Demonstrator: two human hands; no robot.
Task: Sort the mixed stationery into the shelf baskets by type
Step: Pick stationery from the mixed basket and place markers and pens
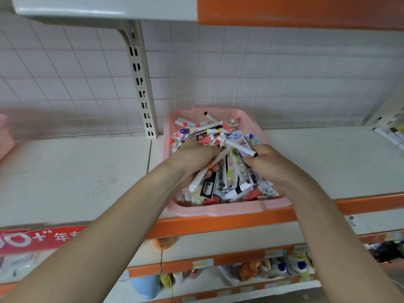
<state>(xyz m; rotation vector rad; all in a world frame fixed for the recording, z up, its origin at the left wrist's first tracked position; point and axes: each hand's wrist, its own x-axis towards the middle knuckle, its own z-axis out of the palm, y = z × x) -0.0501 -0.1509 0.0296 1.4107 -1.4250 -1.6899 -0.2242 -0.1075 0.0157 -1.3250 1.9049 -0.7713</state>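
Note:
A pink basket (218,209) full of mixed stationery stands on the white shelf, a little right of centre. It holds several white markers with coloured caps, packaged refills and small boxes. My left hand (193,159) is inside the basket and grips a white marker with an orange band (200,177), which points down and left. My right hand (270,164) is also in the basket and pinches the black-tipped end of another white marker (239,147), which lies across the pile toward the upper left.
Another pink basket (5,138) shows at the far left edge of the white shelf (76,171). Several white markers (391,136) lie on the shelf at the far right. A slotted upright (142,88) stands behind. Lower shelves hold bottles.

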